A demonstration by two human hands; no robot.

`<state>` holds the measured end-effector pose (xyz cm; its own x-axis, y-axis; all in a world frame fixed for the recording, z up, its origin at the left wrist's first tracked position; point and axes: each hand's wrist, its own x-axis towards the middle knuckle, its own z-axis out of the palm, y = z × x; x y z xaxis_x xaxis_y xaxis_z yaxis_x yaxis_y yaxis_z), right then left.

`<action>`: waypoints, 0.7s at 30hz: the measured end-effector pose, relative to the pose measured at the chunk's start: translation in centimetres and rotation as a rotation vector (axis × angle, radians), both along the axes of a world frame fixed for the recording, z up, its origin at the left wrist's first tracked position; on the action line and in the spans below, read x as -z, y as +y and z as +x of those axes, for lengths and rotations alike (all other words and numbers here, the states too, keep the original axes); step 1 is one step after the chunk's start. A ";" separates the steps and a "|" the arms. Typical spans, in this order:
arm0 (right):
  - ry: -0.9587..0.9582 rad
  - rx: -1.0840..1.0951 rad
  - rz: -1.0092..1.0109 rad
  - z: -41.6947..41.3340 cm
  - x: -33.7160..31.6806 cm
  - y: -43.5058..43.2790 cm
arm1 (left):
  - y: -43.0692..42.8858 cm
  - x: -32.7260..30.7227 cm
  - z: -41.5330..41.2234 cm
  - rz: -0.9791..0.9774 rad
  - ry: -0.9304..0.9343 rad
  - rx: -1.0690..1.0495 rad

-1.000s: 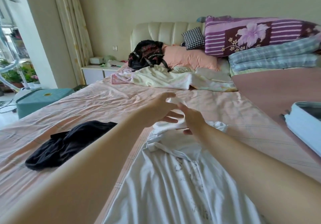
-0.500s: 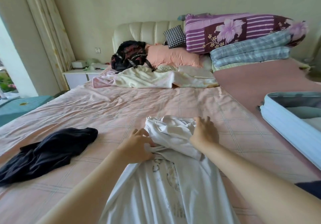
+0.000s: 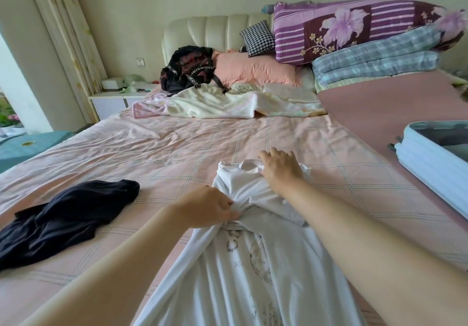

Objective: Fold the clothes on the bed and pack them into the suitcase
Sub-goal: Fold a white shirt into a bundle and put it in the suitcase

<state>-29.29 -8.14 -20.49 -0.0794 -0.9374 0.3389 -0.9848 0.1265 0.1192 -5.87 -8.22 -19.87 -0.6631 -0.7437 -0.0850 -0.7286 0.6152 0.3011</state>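
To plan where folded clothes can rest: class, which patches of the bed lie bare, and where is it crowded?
Bare sheet lies between the black garment and the white shirt, beyond the shirt up to the crumpled blanket, and between shirt and suitcase. Crowded: the headboard end, with backpack, pink pillow and stacked quilts.

At the head edge of the bed [image 3: 177,148], a black fabric backpack [image 3: 188,70] sits in front of the cream padded headboard [image 3: 210,29], just beside a salmon-pink pillow [image 3: 253,71]. Toward the far right corner, a purple floral quilt [image 3: 342,29] lies on folded blue plaid bedding [image 3: 374,62]. A white bedside cabinet [image 3: 114,103] stands off the far left corner.
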 end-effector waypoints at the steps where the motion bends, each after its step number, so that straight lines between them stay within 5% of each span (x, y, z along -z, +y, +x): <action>1: -0.001 -0.008 0.037 -0.3 0.6 0.0 | -0.3 -0.4 -0.7 0.032 0.023 -0.045; 6: -0.183 0.129 -0.052 -3.1 1.2 1.7 | -4.2 -0.9 -4.3 -0.307 0.154 -0.136; 9: -0.269 0.115 0.058 -5.2 1.8 2.5 | -7.3 0.4 -5.2 -0.269 -0.015 -0.108; 14: -0.715 0.025 -0.221 -6.7 1.4 2.0 | -10.6 1.6 -5.7 -0.429 -0.097 -0.184; 21: -0.089 0.213 -0.033 -6.7 2.2 0.3 | -11.5 1.0 -6.9 -0.565 -0.011 -0.385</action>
<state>-36.03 -7.88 -22.66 -0.3048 -0.8849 0.3523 -0.9420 0.3347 0.0257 -12.81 -19.70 -20.91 -0.3436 -0.8587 0.3802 -0.9282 0.3722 0.0018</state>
